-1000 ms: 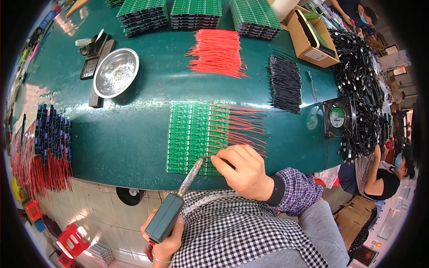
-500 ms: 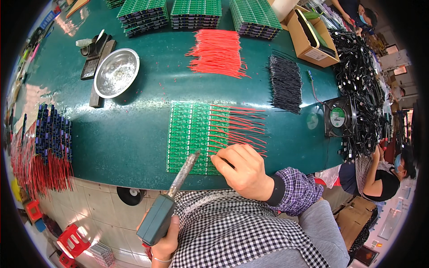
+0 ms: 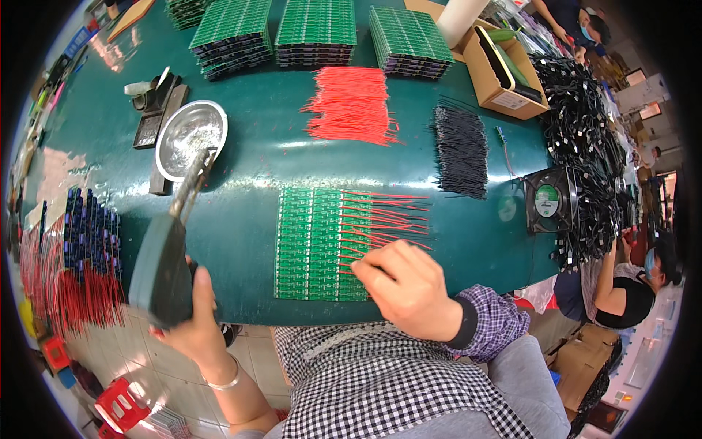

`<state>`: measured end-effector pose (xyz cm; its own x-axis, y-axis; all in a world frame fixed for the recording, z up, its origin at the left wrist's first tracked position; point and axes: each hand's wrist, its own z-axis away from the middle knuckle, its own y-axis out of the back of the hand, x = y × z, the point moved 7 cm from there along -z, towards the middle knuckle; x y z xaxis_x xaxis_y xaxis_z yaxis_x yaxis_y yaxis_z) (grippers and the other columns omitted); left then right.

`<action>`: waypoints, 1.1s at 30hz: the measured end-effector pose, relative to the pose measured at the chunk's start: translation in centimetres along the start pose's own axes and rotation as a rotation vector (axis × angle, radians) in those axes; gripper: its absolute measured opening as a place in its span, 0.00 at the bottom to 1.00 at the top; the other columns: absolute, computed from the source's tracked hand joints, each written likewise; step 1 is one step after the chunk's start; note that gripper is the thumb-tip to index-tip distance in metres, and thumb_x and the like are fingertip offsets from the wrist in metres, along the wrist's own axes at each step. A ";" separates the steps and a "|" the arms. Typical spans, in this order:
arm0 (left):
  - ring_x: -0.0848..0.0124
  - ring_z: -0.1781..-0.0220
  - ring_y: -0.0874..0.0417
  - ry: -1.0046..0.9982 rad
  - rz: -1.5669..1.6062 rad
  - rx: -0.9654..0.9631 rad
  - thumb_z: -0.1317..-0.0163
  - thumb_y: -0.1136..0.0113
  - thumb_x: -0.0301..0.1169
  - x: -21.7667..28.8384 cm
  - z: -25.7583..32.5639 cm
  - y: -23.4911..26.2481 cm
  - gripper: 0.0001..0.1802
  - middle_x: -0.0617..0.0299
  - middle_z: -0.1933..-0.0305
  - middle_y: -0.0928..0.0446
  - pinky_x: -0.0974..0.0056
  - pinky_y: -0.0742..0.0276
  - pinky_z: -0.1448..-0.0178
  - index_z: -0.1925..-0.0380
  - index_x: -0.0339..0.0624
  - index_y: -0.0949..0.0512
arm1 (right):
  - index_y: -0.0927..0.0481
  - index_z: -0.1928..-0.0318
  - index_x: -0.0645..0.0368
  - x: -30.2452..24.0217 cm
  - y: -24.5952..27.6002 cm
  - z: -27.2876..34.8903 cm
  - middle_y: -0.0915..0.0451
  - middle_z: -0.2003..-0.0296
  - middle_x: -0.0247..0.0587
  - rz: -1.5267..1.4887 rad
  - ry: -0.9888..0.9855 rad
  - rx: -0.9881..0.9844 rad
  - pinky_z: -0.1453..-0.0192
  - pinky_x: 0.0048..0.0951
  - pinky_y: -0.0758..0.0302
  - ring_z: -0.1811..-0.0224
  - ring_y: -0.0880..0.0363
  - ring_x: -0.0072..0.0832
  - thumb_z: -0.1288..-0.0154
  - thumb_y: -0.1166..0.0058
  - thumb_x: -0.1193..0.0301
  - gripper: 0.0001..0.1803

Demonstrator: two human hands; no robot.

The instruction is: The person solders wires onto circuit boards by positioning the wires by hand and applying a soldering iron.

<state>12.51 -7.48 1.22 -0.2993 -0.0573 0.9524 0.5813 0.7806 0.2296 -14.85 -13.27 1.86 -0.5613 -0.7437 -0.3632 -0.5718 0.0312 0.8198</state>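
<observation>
My left hand (image 3: 194, 329) is closed around the dark handle of a soldering iron (image 3: 162, 274). The iron points up and away, and its metal tip is at the near right rim of a metal bowl (image 3: 188, 139). A green panel of small circuit boards (image 3: 307, 245) lies flat near the table's front edge. Several red wires (image 3: 387, 214) stick out from it to the right, a few dark ones among them. Over the panel's lower right part, my right hand (image 3: 409, 285) is closed in a pinch, with a red wire running into its fingertips.
Red wires (image 3: 349, 106) and black wires (image 3: 462, 146) lie in piles beyond the panel. Stacked green panels (image 3: 316, 33) line the back. A small fan (image 3: 548, 199), a carton (image 3: 504, 80) and black cables (image 3: 585, 146) are on the right. Wired parts (image 3: 91, 234) hang over the left edge.
My left hand has swung the soldering iron left and away, from the panel to the metal bowl. My right hand stays at the panel, still pinched.
</observation>
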 end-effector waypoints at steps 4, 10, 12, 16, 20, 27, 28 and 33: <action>0.79 0.77 0.26 -0.217 -0.004 -0.021 0.41 0.32 0.16 -1.0 2.6 0.7 0.18 0.53 0.57 0.16 0.73 0.34 0.76 0.49 0.26 0.20 | 0.17 0.61 0.62 2.6 0.7 -1.9 0.23 0.65 0.37 -0.032 -0.120 0.059 0.64 0.34 0.24 0.63 0.22 0.33 0.45 0.35 0.79 0.10; 0.78 0.77 0.26 -0.151 0.005 -0.099 0.41 0.34 0.14 -2.4 4.5 1.9 0.21 0.50 0.52 0.16 0.74 0.34 0.76 0.46 0.25 0.21 | 0.23 0.62 0.61 4.2 -1.7 -3.5 0.26 0.64 0.41 -0.071 -0.162 -0.114 0.57 0.39 0.25 0.61 0.25 0.40 0.40 0.35 0.78 0.09; 0.78 0.77 0.26 -0.157 -0.001 -0.095 0.41 0.34 0.13 -2.6 4.8 2.3 0.22 0.49 0.52 0.16 0.73 0.34 0.76 0.45 0.25 0.22 | 0.23 0.62 0.61 4.3 -2.2 -3.6 0.26 0.63 0.41 -0.065 -0.181 -0.144 0.58 0.39 0.25 0.61 0.25 0.41 0.39 0.35 0.78 0.09; 0.78 0.77 0.26 -0.170 -0.002 -0.097 0.42 0.35 0.12 -2.5 5.2 2.8 0.23 0.47 0.51 0.16 0.73 0.33 0.76 0.44 0.25 0.23 | 0.24 0.62 0.60 4.2 -2.0 -3.5 0.26 0.64 0.41 -0.065 -0.175 -0.100 0.59 0.39 0.25 0.62 0.25 0.41 0.39 0.35 0.78 0.09; 0.78 0.77 0.26 -0.149 0.026 -0.076 0.43 0.35 0.12 -2.6 5.6 3.4 0.24 0.47 0.51 0.16 0.74 0.34 0.76 0.44 0.25 0.23 | 0.25 0.61 0.58 2.3 -1.7 -3.0 0.27 0.65 0.38 0.006 -0.054 -0.063 0.57 0.36 0.28 0.60 0.26 0.36 0.38 0.39 0.75 0.08; 0.79 0.77 0.27 -0.109 0.037 -0.074 0.43 0.35 0.13 -2.4 6.5 3.6 0.24 0.48 0.51 0.16 0.74 0.34 0.76 0.44 0.26 0.23 | 0.24 0.59 0.58 2.3 -3.1 -2.0 0.27 0.64 0.37 0.017 -0.042 -0.188 0.55 0.36 0.28 0.58 0.26 0.34 0.38 0.39 0.73 0.09; 0.79 0.77 0.27 -0.076 0.044 -0.067 0.43 0.34 0.13 -2.6 6.6 3.7 0.24 0.49 0.51 0.16 0.74 0.34 0.76 0.44 0.26 0.23 | 0.24 0.59 0.58 2.3 -3.1 -1.9 0.28 0.63 0.38 -0.003 -0.052 -0.178 0.54 0.36 0.28 0.58 0.26 0.35 0.38 0.39 0.74 0.09; 0.71 0.65 0.21 -0.001 0.028 -0.073 0.43 0.32 0.15 -2.8 7.0 4.6 0.23 0.50 0.50 0.16 0.69 0.27 0.61 0.45 0.27 0.21 | 0.25 0.58 0.59 2.3 -3.2 -1.7 0.28 0.61 0.40 -0.006 -0.092 -0.193 0.53 0.37 0.28 0.56 0.27 0.37 0.37 0.39 0.74 0.09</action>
<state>10.76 0.63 -1.83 -0.2830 -0.0349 0.9585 0.6429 0.7347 0.2166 -13.21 -16.21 -0.84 -0.6153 -0.6793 -0.3998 -0.4549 -0.1082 0.8839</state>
